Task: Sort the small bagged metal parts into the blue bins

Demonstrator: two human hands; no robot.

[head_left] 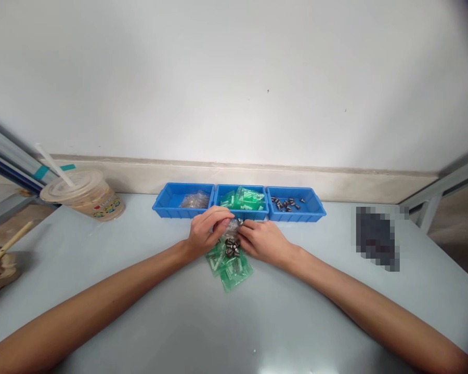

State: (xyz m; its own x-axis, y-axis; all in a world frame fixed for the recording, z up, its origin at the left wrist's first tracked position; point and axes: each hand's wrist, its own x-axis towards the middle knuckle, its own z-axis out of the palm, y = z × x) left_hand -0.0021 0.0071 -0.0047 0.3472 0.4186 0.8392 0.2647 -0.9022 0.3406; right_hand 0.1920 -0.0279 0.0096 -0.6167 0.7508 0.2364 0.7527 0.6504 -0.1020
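Note:
My left hand (206, 232) is closed in a pinch on a small clear plastic bag (231, 228) in front of the middle bin. At the bag's right side, my right hand (264, 241) has its fingers bent together around a small metal fitting (240, 222), partly hidden by the fingertips. Just below the bag lies a pile of dark, shiny metal fittings (232, 248). Under and in front of that pile are green plastic bags (236, 275) with small pale and metal pieces inside.
Three blue bins stand along the wall: the left bin (167, 212) with clear bags, the middle bin (239, 215) with green packets, the right bin (300, 216) with loose metal fittings. A drink cup (88, 195) with a straw sits left. A dark blurred item (376, 239) lies right.

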